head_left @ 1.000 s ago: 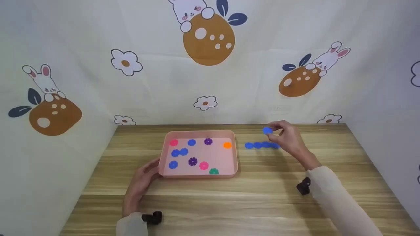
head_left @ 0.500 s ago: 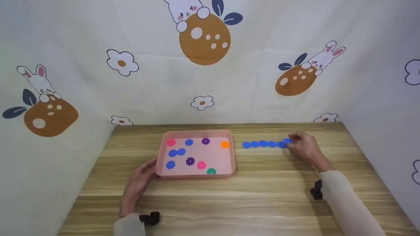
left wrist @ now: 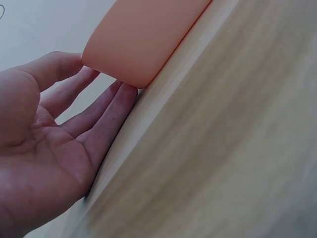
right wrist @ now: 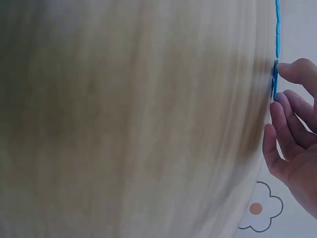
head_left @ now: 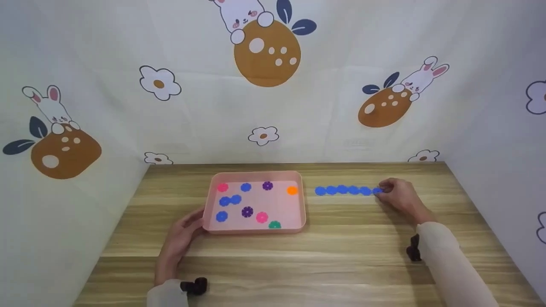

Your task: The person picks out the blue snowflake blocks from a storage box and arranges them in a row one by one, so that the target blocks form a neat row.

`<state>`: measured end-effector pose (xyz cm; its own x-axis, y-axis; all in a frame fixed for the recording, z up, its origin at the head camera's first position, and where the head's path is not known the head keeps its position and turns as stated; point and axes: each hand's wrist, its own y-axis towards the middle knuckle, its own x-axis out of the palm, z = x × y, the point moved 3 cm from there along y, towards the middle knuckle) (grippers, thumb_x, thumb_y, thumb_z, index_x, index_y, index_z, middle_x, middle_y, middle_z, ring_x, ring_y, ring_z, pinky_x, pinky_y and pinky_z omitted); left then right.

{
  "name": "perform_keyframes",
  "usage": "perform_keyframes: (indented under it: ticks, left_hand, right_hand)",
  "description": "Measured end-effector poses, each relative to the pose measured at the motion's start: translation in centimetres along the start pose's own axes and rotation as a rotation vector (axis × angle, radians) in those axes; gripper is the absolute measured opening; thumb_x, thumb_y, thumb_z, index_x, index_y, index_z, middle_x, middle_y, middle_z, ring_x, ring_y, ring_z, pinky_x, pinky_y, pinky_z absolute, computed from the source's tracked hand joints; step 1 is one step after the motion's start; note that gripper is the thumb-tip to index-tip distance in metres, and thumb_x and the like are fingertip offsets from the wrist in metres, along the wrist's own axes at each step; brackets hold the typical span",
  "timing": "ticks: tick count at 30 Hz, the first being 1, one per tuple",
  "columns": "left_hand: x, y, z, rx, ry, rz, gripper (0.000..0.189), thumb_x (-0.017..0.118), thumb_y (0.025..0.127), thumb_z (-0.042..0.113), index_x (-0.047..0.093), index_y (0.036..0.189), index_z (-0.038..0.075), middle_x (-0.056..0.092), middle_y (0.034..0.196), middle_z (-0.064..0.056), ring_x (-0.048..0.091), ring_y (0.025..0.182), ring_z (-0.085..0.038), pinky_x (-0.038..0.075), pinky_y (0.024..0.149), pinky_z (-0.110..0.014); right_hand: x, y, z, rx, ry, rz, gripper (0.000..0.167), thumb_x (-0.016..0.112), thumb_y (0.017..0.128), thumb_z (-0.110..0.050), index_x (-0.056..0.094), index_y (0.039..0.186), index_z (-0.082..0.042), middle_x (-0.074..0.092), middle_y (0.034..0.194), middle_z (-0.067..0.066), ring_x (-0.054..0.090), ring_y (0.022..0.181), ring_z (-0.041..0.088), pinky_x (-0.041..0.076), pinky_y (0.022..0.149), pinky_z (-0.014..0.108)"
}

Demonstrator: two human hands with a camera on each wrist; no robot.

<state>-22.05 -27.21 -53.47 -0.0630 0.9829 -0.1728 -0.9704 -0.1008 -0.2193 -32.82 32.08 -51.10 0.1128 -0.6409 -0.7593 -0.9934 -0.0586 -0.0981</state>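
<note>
Fingers and thumb fairly straight, my left hand (head_left: 178, 239) touches the left side of a pink tray (head_left: 256, 230). In the left wrist view the thumb is at the tray's upper edge and the fingertips are low on its outer wall (left wrist: 133, 47). My right hand (head_left: 403, 198) pinches a blue flower-shaped disc (head_left: 377, 190) down at the table, between thumb and fingertips. The disc sits at the right end of a straight row of several blue flower-shaped discs (head_left: 342, 189). In the right wrist view the held disc (right wrist: 275, 82) shows edge-on.
Inside the tray lie loose flower discs: several blue (head_left: 222, 216), two purple (head_left: 247, 212), two pink (head_left: 262, 217), one orange (head_left: 292, 190) and one green (head_left: 275, 224). A patterned cloth wall (head_left: 204, 106) rises behind the wooden table (head_left: 273, 268).
My right hand has carried the blue disc rightward and down to the right end of the row, where it now lies lower and in line. The left hand has stayed at the tray.
</note>
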Motion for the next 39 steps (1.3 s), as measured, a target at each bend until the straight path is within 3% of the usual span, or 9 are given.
perform_keyframes:
  ticks: [7, 12, 17, 21, 24, 30, 39]
  left_hand:
    - [-0.1, -0.1, -0.1, -0.003, -0.020, -0.001, 0.045, 0.057, 0.103, 0.018, 0.051, 0.147, 0.013, 0.051, 0.152, -0.013, 0.052, 0.138, -0.026, 0.053, 0.103, -0.021]
    - [0.0, 0.1, -0.1, -0.024, -0.013, -0.009, 0.045, 0.058, 0.102, 0.021, 0.052, 0.147, 0.016, 0.050, 0.153, -0.009, 0.052, 0.138, -0.024, 0.051, 0.106, -0.023]
    - [-0.1, 0.2, -0.1, -0.032, 0.008, -0.002, 0.046, 0.059, 0.102, 0.024, 0.052, 0.147, 0.018, 0.050, 0.153, -0.008, 0.051, 0.139, -0.025, 0.048, 0.113, -0.033]
    - [-0.1, 0.2, -0.2, -0.025, 0.012, -0.011, 0.046, 0.058, 0.102, 0.024, 0.052, 0.147, 0.018, 0.050, 0.153, -0.008, 0.052, 0.138, -0.024, 0.049, 0.111, -0.030]
    - [0.0, 0.2, -0.4, -0.002, -0.021, -0.012, 0.046, 0.058, 0.102, 0.019, 0.050, 0.147, 0.011, 0.050, 0.153, -0.013, 0.055, 0.135, -0.024, 0.053, 0.105, -0.024]
    - [-0.3, 0.4, -0.2, 0.024, -0.056, -0.009, 0.046, 0.056, 0.102, 0.014, 0.049, 0.147, 0.005, 0.050, 0.151, -0.018, 0.060, 0.128, -0.022, 0.055, 0.097, -0.019]
    - [0.0, 0.0, -0.1, -0.013, -0.036, -0.005, 0.045, 0.058, 0.102, 0.020, 0.051, 0.146, 0.013, 0.051, 0.151, -0.012, 0.054, 0.137, -0.026, 0.049, 0.111, -0.034]
  right_hand:
    - [-0.1, 0.2, -0.8, -0.022, 0.010, 0.005, 0.045, 0.071, 0.092, -0.016, 0.060, 0.128, 0.009, 0.066, 0.123, 0.028, 0.065, 0.113, 0.039, 0.056, 0.099, 0.050]
    - [-1.2, 0.4, -2.8, -0.020, 0.000, 0.002, 0.047, 0.067, 0.095, -0.024, 0.059, 0.131, 0.005, 0.064, 0.127, 0.026, 0.061, 0.118, 0.039, 0.054, 0.099, 0.052]
    - [-1.4, 0.9, -6.1, -0.136, 0.032, 0.041, 0.041, 0.068, 0.095, -0.020, 0.062, 0.128, 0.004, 0.065, 0.126, 0.025, 0.061, 0.116, 0.038, 0.057, 0.094, 0.047]
    - [-0.2, 1.1, -8.8, -0.209, 0.100, 0.083, 0.035, 0.070, 0.094, -0.018, 0.066, 0.124, -0.001, 0.069, 0.120, 0.021, 0.064, 0.110, 0.032, 0.056, 0.087, 0.028]
    - [1.1, 1.4, -10.8, -0.235, 0.141, 0.086, 0.033, 0.071, 0.094, -0.018, 0.068, 0.123, -0.003, 0.070, 0.119, 0.019, 0.064, 0.109, 0.029, 0.053, 0.085, 0.022]
    - [3.2, 2.1, -15.5, -0.264, 0.213, 0.080, 0.031, 0.070, 0.094, -0.014, 0.068, 0.122, -0.002, 0.070, 0.118, 0.017, 0.064, 0.107, 0.028, 0.055, 0.083, 0.025]
    - [6.9, 2.7, -21.3, -0.204, 0.279, -0.071, 0.037, 0.070, 0.093, -0.012, 0.064, 0.129, -0.006, 0.065, 0.130, 0.015, 0.062, 0.113, 0.028, 0.060, 0.096, 0.036]
